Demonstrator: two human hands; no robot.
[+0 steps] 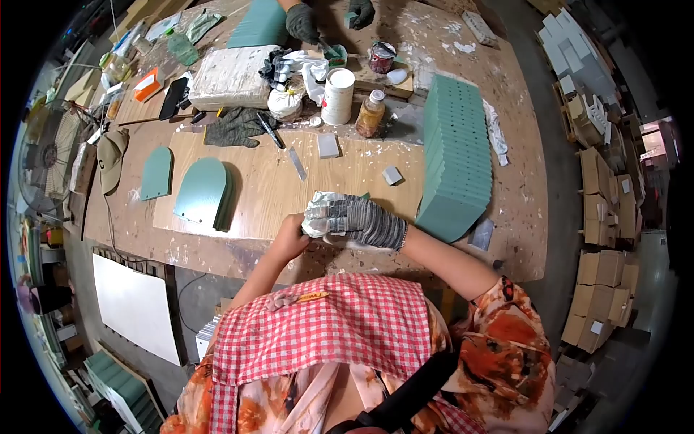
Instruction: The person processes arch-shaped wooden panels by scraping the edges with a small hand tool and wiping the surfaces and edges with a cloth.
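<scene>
My left hand is bare, its fingers closed against the fingertip end of my right glove. My right hand wears a grey knitted glove with a whitish coating, and its fingers are curled in. A small green edge peeks out behind the right hand, and something white shows below it; what the hands hold is mostly hidden. Beyond them lie a grey sanding block, a smaller grey block and a flat blade. Rounded green panels are stacked to the left, with another panel beside them.
A long row of green panels stands at right. A white bottle, amber bottle, paint can, dark glove and marker occupy the middle. Across the table, another person's gloved hands work near green pieces.
</scene>
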